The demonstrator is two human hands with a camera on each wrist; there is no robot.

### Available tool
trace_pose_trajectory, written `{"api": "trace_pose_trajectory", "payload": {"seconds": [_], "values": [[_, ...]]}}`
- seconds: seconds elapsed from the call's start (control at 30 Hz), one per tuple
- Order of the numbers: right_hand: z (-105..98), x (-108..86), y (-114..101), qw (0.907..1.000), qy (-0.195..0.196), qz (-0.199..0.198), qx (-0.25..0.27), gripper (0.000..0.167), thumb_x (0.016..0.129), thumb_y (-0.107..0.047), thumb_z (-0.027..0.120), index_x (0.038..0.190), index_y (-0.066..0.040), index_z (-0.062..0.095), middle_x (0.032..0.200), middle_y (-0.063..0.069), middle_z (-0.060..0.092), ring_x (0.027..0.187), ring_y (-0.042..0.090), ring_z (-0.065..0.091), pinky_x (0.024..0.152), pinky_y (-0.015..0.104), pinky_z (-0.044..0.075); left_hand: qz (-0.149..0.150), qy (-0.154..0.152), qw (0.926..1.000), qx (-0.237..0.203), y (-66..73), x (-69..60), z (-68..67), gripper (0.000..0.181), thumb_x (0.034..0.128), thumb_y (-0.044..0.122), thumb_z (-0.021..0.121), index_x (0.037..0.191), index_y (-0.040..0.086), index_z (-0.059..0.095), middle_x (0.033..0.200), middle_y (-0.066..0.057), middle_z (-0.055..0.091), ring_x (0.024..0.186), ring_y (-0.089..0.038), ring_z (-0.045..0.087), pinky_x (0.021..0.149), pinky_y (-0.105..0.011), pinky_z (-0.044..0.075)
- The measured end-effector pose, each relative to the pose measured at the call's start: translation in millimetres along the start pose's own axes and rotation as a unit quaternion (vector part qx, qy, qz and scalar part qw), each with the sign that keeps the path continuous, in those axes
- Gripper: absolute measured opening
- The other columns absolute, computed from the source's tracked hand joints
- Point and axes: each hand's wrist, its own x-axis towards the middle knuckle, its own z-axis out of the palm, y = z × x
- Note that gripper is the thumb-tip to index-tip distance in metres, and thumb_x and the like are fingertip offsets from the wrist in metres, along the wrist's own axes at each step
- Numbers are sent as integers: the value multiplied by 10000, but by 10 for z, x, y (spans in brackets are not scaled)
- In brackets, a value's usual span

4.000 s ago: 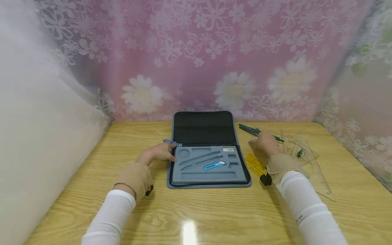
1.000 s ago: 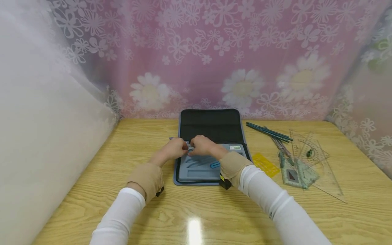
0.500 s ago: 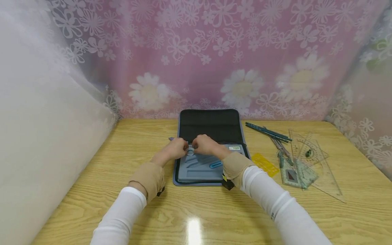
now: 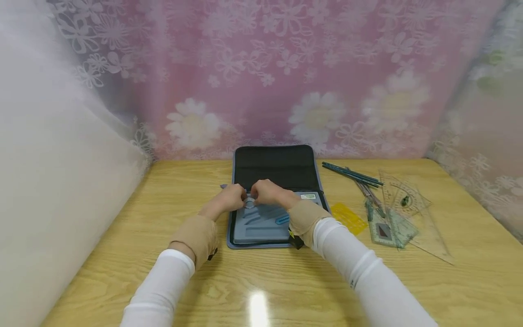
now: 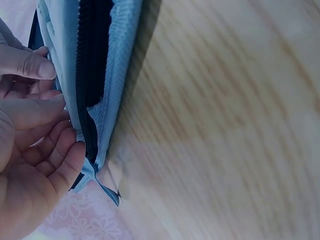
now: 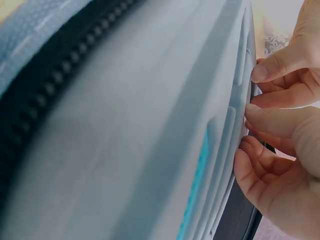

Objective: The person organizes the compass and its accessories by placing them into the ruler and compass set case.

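On the table lies an open zip case (image 4: 274,165) with a grey recessed tray (image 4: 265,234). A pale ring (image 4: 249,203) sits at the round recess in the tray's far left corner. My left hand (image 4: 233,197) is at the ring's left side and my right hand (image 4: 267,193) at its right, fingers bent down. Both wrist views show thumbs and curled fingertips at the tray, but the ring is hidden there, so contact cannot be told. A blue utility knife (image 4: 283,220) lies in the tray, partly under my right forearm. A small white-and-green block (image 4: 308,196) sits top right.
Right of the case lie a yellow stencil (image 4: 348,218), dark green pencils (image 4: 351,173), a metal compass (image 4: 369,193) and overlapping clear rulers and set squares (image 4: 408,200). Behind the table hangs a floral curtain (image 4: 245,91); a white sheet (image 4: 73,159) stands left.
Four seconds ago my right hand was by the pencils and the round recess held nothing; now both hands are at the ring there. Over the last second they have shifted only slightly.
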Motion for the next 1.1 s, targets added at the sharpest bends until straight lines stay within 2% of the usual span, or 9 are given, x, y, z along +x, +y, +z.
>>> {"api": "trace_pose_trajectory", "payload": {"seconds": [0.17,0.33,0.5,0.63,0.7,0.77,0.83,0.93,1.1], "values": [[14,12,-26,10000,-21,-3,88,260,876,-132,648,1121,-45,642,1101,85,618,938,206,573,809,334,465,74,124,9999,-93,-73,-58,-12,139,826,-14,603,916,-12,710,736,-93,619,599,-173,465,560,-267,369],[26,-80,-8,9998,-147,-78,-91,287,918,-187,594,1184,-81,607,1142,86,596,972,209,558,838,357,447,290,217,9993,-26,-145,-130,-2,193,836,83,662,992,-31,676,707,-99,589,628,-178,493,596,-281,413],[-23,-262,79,9996,-204,-174,55,344,926,-207,580,1234,-57,574,1141,111,591,1007,224,569,835,352,464,443,44,9983,-367,-150,-175,17,174,810,136,712,789,29,577,599,-16,416,552,-136,366,539,-260,309],[-152,-442,212,9989,-218,-348,226,373,937,-216,560,1261,-30,555,1161,125,594,1025,233,578,834,353,477,528,-4,9972,-530,-143,-204,13,267,803,151,722,714,51,491,610,0,381,549,-121,335,544,-258,287],[-231,-564,309,9989,-82,-385,269,374,940,-219,552,1257,-20,558,1154,129,598,1023,239,578,830,359,478,499,-6,9975,-502,-150,-206,15,249,805,160,723,741,40,515,637,-12,421,575,-131,363,564,-274,309],[-312,-707,432,9987,191,-387,277,367,938,-212,554,1238,-2,568,1120,131,615,992,239,589,817,366,484,389,-42,9981,-479,-162,-207,15,224,812,171,719,884,-6,604,747,-50,547,663,-154,482,623,-295,399],[-387,-889,586,9979,468,-281,350,359,939,-203,548,1220,20,572,1085,136,623,944,239,596,805,382,486,278,-95,9987,-428,-161,-212,6,373,818,179,714,1094,-49,612,930,-116,626,829,-210,574,737,-346,468],[-478,-1213,857,9956,898,-1,280,332,930,-180,557,1176,41,584,1002,132,637,847,229,604,749,392,496,191,-203,9989,-376,-148,-229,-14,576,827,186,705,1290,-81,492,1135,-197,601,1031,-290,569,866,-417,462],[-580,-1765,1300,9913,1132,658,115,362,902,-168,593,1156,89,572,936,155,631,784,247,603,681,406,499,174,-330,9984,-427,-145,-229,-30,475,829,178,704,1214,-61,560,1039,-170,621,927,-260,577,792,-399,471]]}}
